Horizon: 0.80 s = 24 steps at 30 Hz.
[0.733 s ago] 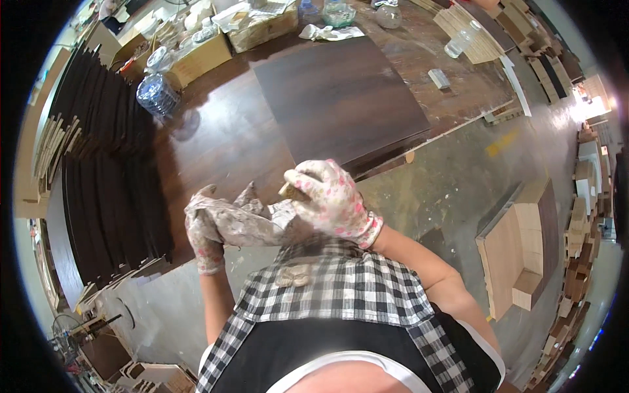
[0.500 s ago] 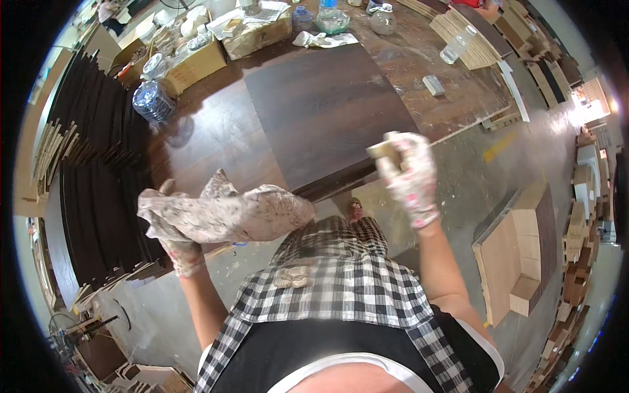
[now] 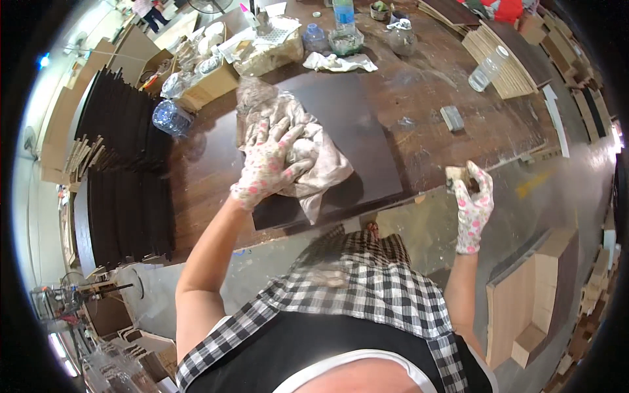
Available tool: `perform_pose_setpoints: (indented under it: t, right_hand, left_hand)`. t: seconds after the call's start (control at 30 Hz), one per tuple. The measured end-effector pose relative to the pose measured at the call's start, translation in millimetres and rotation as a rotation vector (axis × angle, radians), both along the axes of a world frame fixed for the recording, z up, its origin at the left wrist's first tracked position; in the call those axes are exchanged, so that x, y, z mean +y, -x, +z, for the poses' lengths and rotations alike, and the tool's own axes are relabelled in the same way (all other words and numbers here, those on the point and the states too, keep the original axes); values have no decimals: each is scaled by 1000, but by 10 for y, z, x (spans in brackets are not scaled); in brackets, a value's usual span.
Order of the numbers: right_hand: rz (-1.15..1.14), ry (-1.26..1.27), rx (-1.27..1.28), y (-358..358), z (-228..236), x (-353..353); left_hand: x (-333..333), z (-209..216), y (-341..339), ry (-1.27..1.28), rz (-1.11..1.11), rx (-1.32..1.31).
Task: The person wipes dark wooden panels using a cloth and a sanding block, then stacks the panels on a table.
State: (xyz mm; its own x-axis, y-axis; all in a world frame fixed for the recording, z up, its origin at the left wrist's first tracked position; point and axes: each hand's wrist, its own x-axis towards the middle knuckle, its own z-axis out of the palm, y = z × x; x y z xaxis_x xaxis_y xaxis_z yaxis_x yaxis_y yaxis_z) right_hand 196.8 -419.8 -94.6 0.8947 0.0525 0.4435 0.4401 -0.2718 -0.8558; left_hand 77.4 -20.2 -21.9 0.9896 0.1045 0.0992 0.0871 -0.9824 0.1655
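Right now your left hand, in its white glove with pink flowers, lies palm down with fingers fanned on the crumpled, grey-stained whitish cloth, which is on the smooth dark-brown rectangular panel. Your right hand, in a matching glove, pinches a small beige block between thumb and fingers, off the near edge of the brown wooden table; what the block is made of, you cannot tell from here. Well beyond both hands stands a clear plastic bottle with a blue label, its print too small to read. Half a second ago the cloth hung from your left hand in front of you; it has since come down onto the panel, and your right hand, block already in its grip, is now farther out to your right. The cloth's long axis slants from a bunched end beyond your left fingertips to a loose corner pointing back toward you, right of your left wrist. Beyond your right hand, a small grey rectangular block sits on the table.
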Motion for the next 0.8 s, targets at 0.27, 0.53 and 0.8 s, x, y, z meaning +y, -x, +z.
perform_pose_setpoints:
  t: [0.27,0.53,0.8]
  right_hand:
    - [89,-47,85,-398,-172,-180]
    - [270,-145,115,-524,-125,144]
    - [427,-433,318,-302,224,777]
  left_hand:
    - [-608,-291,-1051,65,-266,-248]
    - [-451,4,821,106,-156,-36]
    - [759,-372,2337,774,920,-593]
